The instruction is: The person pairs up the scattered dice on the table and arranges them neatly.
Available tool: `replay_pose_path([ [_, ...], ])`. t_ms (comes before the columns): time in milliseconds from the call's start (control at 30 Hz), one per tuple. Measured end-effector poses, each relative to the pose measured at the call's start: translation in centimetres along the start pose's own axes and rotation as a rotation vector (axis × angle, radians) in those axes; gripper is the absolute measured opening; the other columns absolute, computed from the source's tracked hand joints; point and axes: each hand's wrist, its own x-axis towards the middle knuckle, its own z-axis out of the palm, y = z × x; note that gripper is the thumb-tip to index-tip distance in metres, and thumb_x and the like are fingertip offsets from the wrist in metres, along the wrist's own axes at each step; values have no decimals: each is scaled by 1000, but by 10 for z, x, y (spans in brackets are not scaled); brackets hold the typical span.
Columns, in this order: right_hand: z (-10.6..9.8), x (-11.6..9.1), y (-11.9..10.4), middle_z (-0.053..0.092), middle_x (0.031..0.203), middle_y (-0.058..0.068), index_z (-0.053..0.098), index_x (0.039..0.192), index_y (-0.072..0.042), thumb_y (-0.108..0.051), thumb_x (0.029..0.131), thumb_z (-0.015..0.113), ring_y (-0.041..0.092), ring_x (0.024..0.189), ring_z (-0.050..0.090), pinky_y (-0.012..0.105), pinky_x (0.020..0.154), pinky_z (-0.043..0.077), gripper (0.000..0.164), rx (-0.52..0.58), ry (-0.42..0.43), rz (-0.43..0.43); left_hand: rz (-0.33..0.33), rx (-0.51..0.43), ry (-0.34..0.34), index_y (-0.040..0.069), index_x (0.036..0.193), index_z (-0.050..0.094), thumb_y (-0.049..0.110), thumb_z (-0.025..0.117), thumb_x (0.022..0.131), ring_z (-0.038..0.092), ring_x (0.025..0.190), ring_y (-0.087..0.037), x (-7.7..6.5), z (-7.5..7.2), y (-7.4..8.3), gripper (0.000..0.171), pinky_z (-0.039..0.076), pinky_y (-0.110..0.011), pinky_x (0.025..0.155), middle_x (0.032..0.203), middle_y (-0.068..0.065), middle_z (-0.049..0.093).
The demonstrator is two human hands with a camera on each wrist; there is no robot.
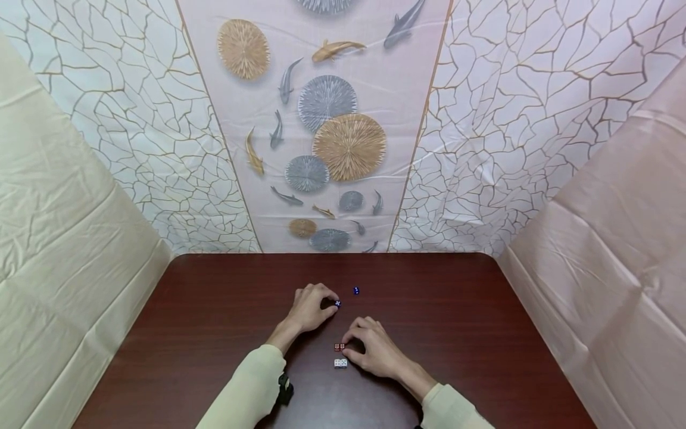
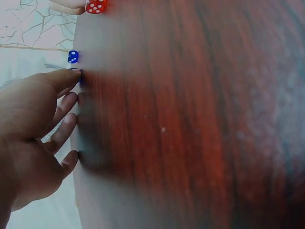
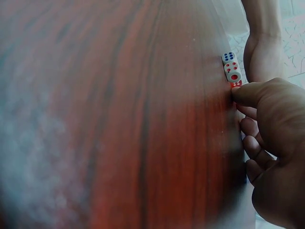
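Note:
My left hand (image 1: 309, 308) pinches a blue die (image 1: 337, 304) between thumb and forefinger at the tabletop. In the left wrist view the thumb hides most of that die. A second blue die (image 1: 356, 291) lies a little farther back and to the right. My right hand (image 1: 375, 347) has its thumb and forefinger around the right one of two red dice (image 1: 337, 347), which sit side by side. Just in front of the red pair stand two white dice (image 1: 340, 363), also side by side, with coloured pips in the right wrist view.
The dark red-brown wooden table (image 1: 455, 310) has rounded far corners. A patterned cloth (image 1: 332, 196) with fish and round shapes hangs behind it, and beige cloth (image 1: 605, 256) drapes along both sides. A black strap (image 1: 286, 389) shows at the left sleeve.

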Motion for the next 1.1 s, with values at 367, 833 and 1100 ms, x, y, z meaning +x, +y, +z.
replay_pose_path([
  [367,-1,0,-1,70,108,-6,84,108,-20,-22,96,89,10,107,58,41,99,47,13,13,-5,5,-8,20,8,19,112,88,22,85,101,70,118,-33,-1,1,-1,11,45,-62,104,123,-4,81],
  [833,0,-1,-2,70,108,-8,84,108,-21,-22,97,89,9,107,58,41,100,48,12,1,-9,10,25,21,22,18,110,87,25,87,101,74,116,-33,-15,-2,-4,11,51,-65,104,121,-5,82],
  [1100,0,-1,-2,70,109,-8,84,108,-21,-22,97,89,8,107,58,41,100,47,12,4,-8,15,55,1,35,18,107,87,23,87,100,75,112,-31,-25,-7,-1,8,54,-60,102,115,-2,82],
])
